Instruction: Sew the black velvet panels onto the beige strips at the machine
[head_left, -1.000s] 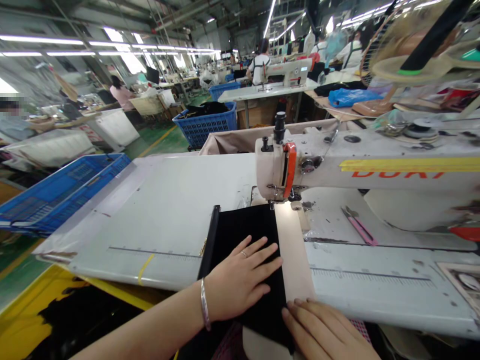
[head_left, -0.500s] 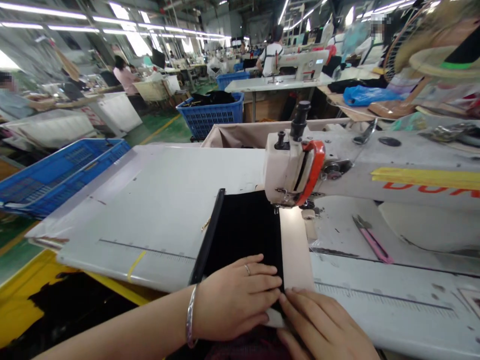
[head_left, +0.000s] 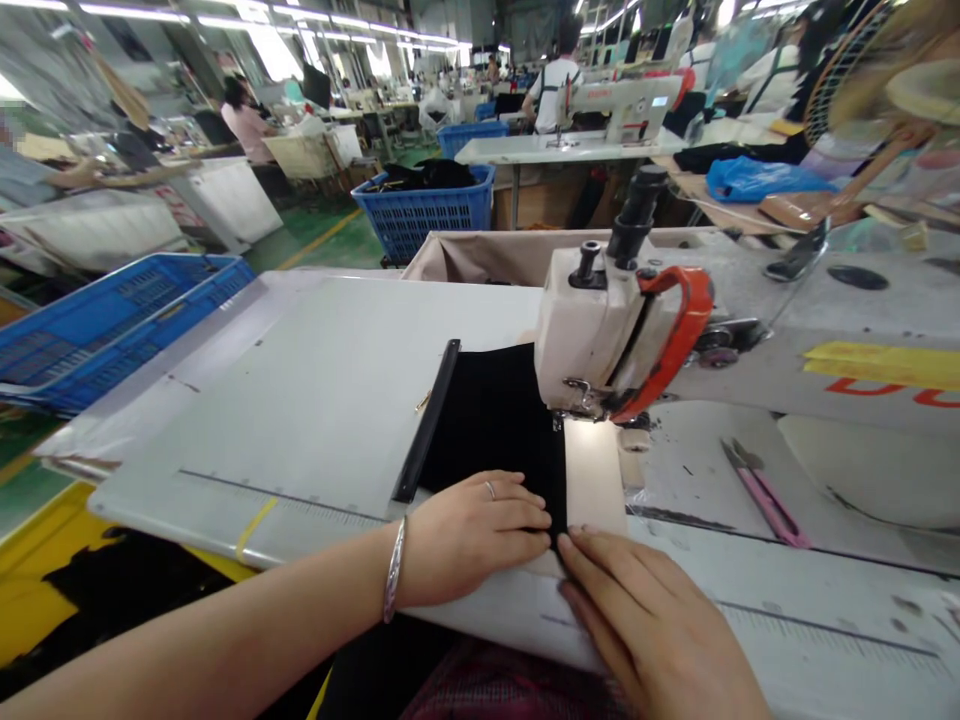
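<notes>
A black fabric piece (head_left: 487,410) lies flat on the sewing machine's table, its right edge running under the needle area. A stiff black strip (head_left: 427,425) lines its left side, with a small gold-coloured zipper pull (head_left: 422,402) beside it. My left hand (head_left: 472,535) rests flat on the near part of the fabric, fingers extended. My right hand (head_left: 645,610) is at the fabric's near right corner, fingers stretched out and fingertips touching the edge; its thumb is partly hidden. The sewing machine head (head_left: 592,330), with an orange guard, stands just ahead; its lamp lights a pale plate (head_left: 596,475).
Pink-handled thread snips (head_left: 765,495) lie right of the needle. A blue crate (head_left: 120,325) stands left of the table, and a yellow bin (head_left: 34,580) with black material is below left. Another blue basket (head_left: 427,215) stands behind. People work at other machines farther off.
The black fabric has moved forward past the needle, and both hands have moved forward with it. The strip's near end now shows clear of my left wrist. The view has shifted slightly.
</notes>
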